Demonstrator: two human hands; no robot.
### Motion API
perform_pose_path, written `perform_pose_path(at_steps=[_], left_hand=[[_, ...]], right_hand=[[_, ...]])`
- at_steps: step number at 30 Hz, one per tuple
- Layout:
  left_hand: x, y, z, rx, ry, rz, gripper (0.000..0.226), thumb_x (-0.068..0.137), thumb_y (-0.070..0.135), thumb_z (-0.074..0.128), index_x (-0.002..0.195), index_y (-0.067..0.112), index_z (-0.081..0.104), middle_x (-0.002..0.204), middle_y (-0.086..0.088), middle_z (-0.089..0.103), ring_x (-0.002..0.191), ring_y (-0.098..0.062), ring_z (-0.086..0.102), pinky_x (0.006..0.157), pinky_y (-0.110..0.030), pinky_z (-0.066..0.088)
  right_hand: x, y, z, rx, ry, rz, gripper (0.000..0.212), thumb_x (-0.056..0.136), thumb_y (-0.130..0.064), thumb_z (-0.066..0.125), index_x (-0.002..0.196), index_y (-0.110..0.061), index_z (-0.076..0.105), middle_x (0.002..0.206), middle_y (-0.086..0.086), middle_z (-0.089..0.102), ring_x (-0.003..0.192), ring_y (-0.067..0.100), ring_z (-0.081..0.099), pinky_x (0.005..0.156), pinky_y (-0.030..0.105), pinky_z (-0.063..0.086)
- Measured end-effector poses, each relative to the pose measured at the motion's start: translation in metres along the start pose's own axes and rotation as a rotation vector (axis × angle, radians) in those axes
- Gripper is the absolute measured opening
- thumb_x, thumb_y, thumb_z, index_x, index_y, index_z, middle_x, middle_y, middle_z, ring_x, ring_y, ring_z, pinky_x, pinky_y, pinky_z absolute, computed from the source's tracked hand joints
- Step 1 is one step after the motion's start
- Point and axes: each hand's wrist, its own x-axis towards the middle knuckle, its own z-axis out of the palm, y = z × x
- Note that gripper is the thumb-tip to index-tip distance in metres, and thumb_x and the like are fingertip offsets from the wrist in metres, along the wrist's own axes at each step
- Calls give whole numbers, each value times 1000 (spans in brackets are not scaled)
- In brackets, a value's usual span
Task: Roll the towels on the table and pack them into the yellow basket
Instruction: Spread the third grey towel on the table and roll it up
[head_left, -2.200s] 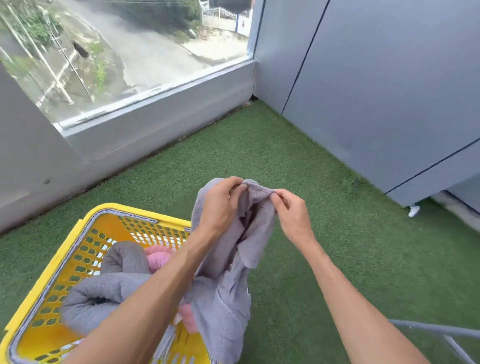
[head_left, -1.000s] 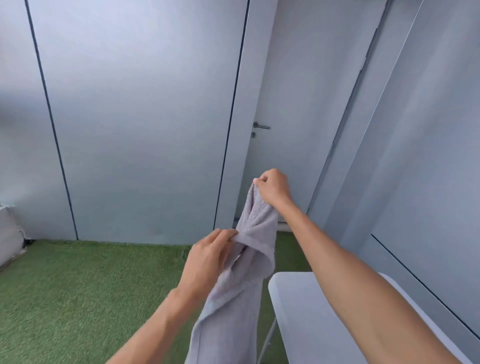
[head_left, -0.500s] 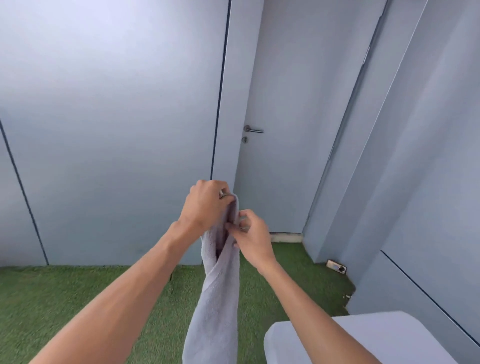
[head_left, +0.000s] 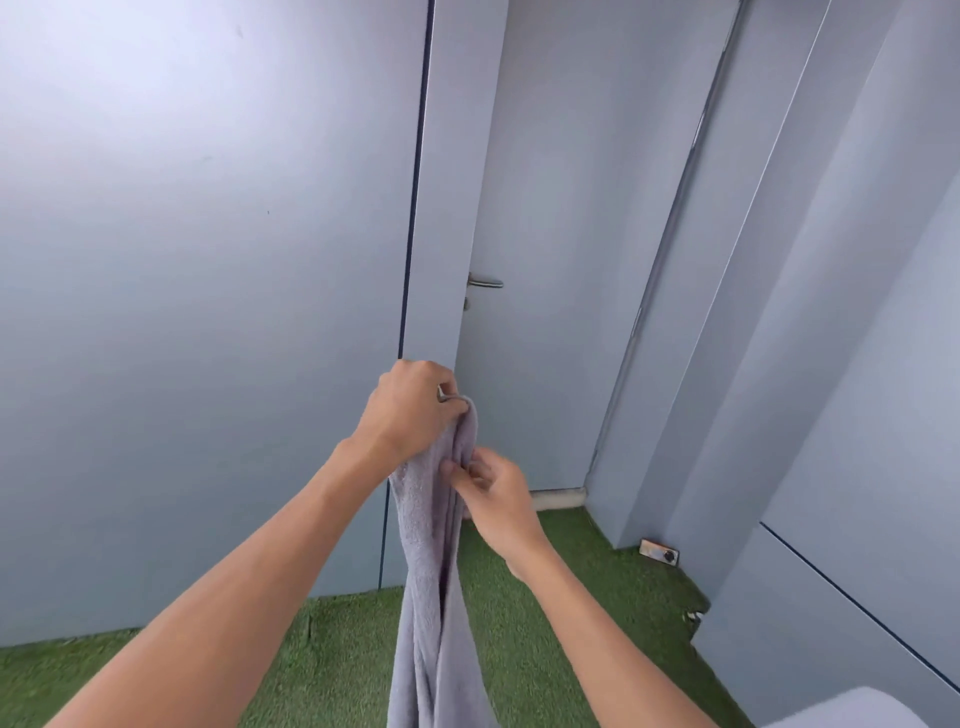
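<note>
A grey towel (head_left: 431, 582) hangs lengthwise in the air in front of me, bunched into a narrow strip that runs off the bottom edge. My left hand (head_left: 410, 415) grips its top end from above. Just below it, my right hand (head_left: 493, 499) pinches an edge of the towel between thumb and fingers. The yellow basket is out of view. Only a pale corner of the table (head_left: 862, 709) shows at the bottom right.
Grey wall panels and a grey door with a metal handle (head_left: 484, 282) stand ahead. Green artificial grass (head_left: 545, 623) covers the floor. A small flat device (head_left: 660, 552) lies on the grass by the right wall.
My view swung from the basket up to the door and has since shifted slightly left. My right hand dropped from the towel's top to just under my left hand, which now holds the top.
</note>
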Motion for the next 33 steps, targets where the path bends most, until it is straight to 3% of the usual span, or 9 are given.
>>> perform_pose_path(at_steps=[2,6,12,16,21,24,27,30,33], left_hand=[[13,-17,1,1,-1,3,12,81,35,68,74,25,67,73,0,61,80,-30,58,71,-36,51],[30,-53,1,19,31,10,14,84,41,67,78,28,67,69,5,60,75,-27,57,65,-34,47],[46,-76,28,57,93,-7,18,91,43,57,83,30,66,81,2,65,79,-30,59,62,-32,40],[56,-80,44,45,116,5,16,92,41,55,84,31,65,86,4,66,82,-31,59,63,-32,41],[68,-71,57,50,170,30,17,93,38,55,89,28,67,89,6,67,84,-28,59,65,-33,44],[78,-69,65,-26,175,41,14,91,37,58,86,28,68,85,7,67,80,-23,59,65,-34,47],[84,-69,76,-240,82,119,13,89,29,64,79,23,69,70,5,67,67,-18,57,63,-32,46],[84,-65,85,-375,2,127,13,90,23,65,79,21,71,66,0,67,62,-17,56,63,-27,45],[83,-64,91,-486,-29,36,11,93,24,62,87,25,72,74,2,69,62,-4,57,61,-19,46]], right_hand=[[21,6,7,-36,65,-14,30,92,-28,63,71,-9,52,63,10,51,59,13,45,59,30,35],[39,17,-11,-2,15,57,26,86,-36,70,90,-11,70,86,6,73,85,19,68,77,26,49],[63,11,-22,-81,103,9,34,84,-41,71,79,-8,68,62,9,58,55,10,45,56,19,35],[76,9,-34,-171,88,0,20,86,-34,70,88,-15,67,71,13,67,58,22,53,60,28,40],[85,1,-37,-97,-60,-30,12,89,-17,66,99,-22,61,66,17,57,56,19,46,53,30,45],[91,-7,-41,-25,-225,33,16,92,-11,63,107,-10,69,86,13,69,74,16,66,68,29,58],[99,-8,-51,88,-382,109,30,94,-3,58,124,-3,62,113,19,68,99,22,69,84,33,58],[110,1,-56,45,-374,51,34,91,5,59,123,-4,62,104,13,71,98,16,69,88,32,56],[122,9,-62,-259,-222,-170,29,87,3,62,112,-10,70,85,-3,73,89,5,69,91,31,55]])
